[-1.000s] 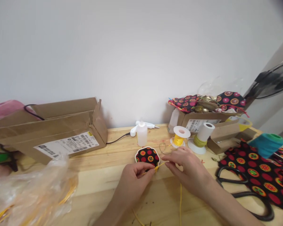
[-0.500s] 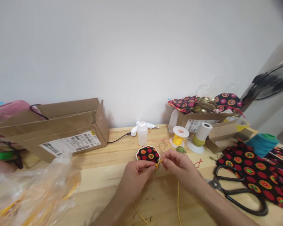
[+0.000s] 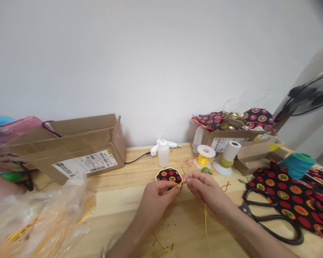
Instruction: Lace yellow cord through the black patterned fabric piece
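Between my two hands runs a yellow cord, with a small knot near my fingertips. My left hand is closed, pinching the cord between thumb and finger. My right hand pinches the cord just to the right of the knot. One loose length of it hangs below my right hand, and another piece shows on the table below my left wrist. Right behind the fingers lies a patterned fabric piece, black with red dots and a pale edge, its lower part hidden by my left hand.
Black-handled scissors lie at right by patterned cloth. Behind stand a yellow thread spool, a green cord spool and a white bottle. A cardboard box and plastic bags occupy the left.
My fingers stay pinched on the yellow cord, which now shows as a straighter strand across my left fingers. The view has shifted slightly.
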`<state>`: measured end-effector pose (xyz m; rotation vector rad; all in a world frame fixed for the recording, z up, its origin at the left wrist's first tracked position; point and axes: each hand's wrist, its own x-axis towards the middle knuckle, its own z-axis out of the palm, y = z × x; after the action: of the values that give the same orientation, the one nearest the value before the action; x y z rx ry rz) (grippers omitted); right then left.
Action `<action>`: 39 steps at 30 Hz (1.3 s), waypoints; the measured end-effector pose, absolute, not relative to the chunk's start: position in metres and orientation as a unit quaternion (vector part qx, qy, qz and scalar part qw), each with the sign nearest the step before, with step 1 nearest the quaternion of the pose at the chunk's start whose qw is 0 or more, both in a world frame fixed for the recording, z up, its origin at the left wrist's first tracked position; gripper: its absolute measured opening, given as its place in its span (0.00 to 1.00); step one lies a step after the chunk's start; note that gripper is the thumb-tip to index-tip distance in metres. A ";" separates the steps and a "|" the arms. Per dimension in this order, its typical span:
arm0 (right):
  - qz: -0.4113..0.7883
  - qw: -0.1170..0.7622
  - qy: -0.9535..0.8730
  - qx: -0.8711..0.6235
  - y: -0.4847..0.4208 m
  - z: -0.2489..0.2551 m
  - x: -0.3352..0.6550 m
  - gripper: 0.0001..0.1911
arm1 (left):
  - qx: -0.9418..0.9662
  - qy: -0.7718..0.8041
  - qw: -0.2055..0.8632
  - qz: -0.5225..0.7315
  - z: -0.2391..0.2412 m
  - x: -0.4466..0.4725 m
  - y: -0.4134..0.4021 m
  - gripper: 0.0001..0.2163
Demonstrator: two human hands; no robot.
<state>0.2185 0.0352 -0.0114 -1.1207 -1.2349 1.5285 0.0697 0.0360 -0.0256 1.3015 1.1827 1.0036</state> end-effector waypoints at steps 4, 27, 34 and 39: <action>0.646 0.432 -0.477 -0.412 0.034 -0.014 0.219 0.06 | 0.546 0.494 0.542 0.405 -0.024 0.070 0.036 0.08; 0.612 0.445 -0.469 -0.455 0.041 -0.013 0.223 0.06 | 0.611 0.480 0.490 0.395 -0.023 0.067 0.033 0.09; 0.549 0.441 -0.550 -0.448 0.044 -0.021 0.223 0.09 | 0.596 0.486 0.493 0.407 -0.027 0.067 0.034 0.10; 0.533 0.444 -0.541 -0.476 0.045 -0.026 0.222 0.11 | 0.590 0.489 0.510 0.390 -0.029 0.068 0.033 0.13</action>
<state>0.2219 0.0454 -0.0259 -1.1788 -1.3414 1.3208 0.0680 0.0333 -0.0289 1.4203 1.1772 0.9392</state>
